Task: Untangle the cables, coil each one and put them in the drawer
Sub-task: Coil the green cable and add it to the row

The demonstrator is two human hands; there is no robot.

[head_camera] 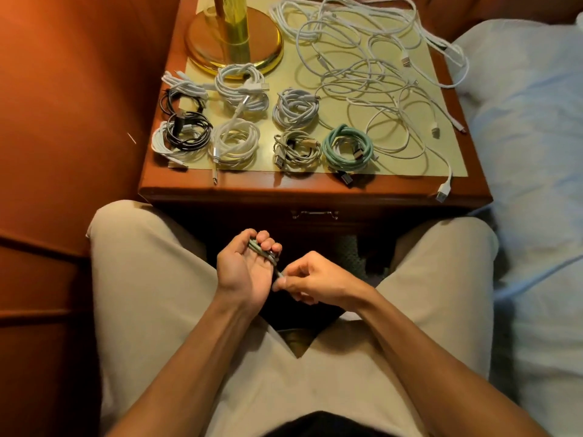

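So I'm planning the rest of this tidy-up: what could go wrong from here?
The green cable wound round the left hand's fingers may spring loose if the right hand lets its end slip. The finished coils lie untied on the nightstand; pulling at the white tangle beside them could drag them apart. One white plug overhangs the edge and might pull its cable off.

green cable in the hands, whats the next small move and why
Probably tuck the loose end through the loops. The green cable is already wound round the left hand, and the right hand pinches its last short tail, so little is left to wind before it joins the coiled cables.
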